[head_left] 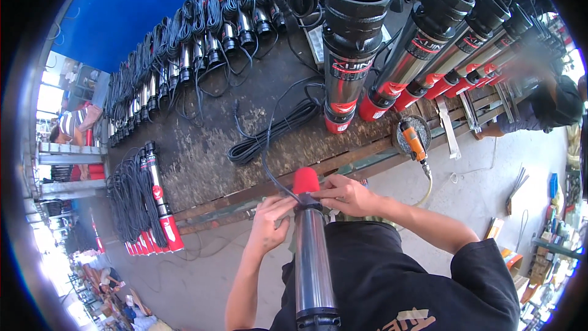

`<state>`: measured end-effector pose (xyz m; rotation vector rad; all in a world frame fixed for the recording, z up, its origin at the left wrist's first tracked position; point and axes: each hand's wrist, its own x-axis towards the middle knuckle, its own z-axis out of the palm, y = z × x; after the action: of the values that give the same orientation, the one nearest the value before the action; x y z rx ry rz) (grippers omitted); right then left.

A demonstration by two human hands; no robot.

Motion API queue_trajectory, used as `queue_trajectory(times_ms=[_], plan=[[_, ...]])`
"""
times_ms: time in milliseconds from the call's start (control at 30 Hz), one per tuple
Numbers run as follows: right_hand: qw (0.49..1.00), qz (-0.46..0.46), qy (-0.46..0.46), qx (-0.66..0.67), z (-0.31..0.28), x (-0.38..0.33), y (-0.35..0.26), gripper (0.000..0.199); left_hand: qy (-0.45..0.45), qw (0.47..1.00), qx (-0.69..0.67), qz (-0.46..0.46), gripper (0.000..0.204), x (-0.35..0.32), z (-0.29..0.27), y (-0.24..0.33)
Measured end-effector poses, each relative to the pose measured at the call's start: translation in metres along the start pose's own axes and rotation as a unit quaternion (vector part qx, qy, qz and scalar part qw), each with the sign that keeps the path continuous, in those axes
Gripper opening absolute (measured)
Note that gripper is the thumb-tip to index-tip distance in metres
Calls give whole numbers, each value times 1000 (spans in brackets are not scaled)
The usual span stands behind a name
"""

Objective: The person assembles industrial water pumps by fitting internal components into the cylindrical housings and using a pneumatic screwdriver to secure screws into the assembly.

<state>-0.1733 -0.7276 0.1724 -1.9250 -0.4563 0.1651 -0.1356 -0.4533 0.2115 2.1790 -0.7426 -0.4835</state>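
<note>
A submersible pump motor (313, 257), a long polished steel cylinder with a black collar and a red end cap (305, 179), points away from me along my front. Its far end reaches the workbench edge. My left hand (269, 222) holds the collar from the left, fingers pressed against it just below the red cap. From the right, my right hand (346, 195) grips the same spot with its fingers closed in. A black cable (267, 158) runs from the collar to a coil (269, 138) on the bench. Exactly what lies under my fingertips is hidden.
Steel pumps with black heads and red bases, one upright pump (348, 79) nearest, line the bench's right. An orange air tool (414, 141) rests on a round plate. Several motors with coiled cables (185, 64) line the back; others (158, 199) lie left. A person (551, 103) is far right.
</note>
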Motion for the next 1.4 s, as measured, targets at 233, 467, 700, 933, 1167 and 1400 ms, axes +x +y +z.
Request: queue_trajectory(times_ms=[233, 467, 700, 933, 1167, 1400], plan=[[999, 29, -30, -11, 0, -15, -11, 34, 10, 997, 70, -15, 48, -14, 5, 26], [982, -25, -82, -169, 3, -17, -25, 67, 163, 979, 115, 36, 45, -22, 49, 13], [862, -259, -284, -329, -4, 45, 4, 20, 192, 981, 14, -2, 54, -30, 48, 13], [813, -381, -347, -271, -1, 126, -5, 65, 233, 962, -79, -116, 53, -49, 67, 19], [906, -247, -342, 37, 33, 99, 23, 94, 254, 957, -98, -105, 46, -54, 90, -22], [973, 41, -41, 222, 51, 160, 58, 63, 197, 925, -266, -186, 23, 62, -20, -64]])
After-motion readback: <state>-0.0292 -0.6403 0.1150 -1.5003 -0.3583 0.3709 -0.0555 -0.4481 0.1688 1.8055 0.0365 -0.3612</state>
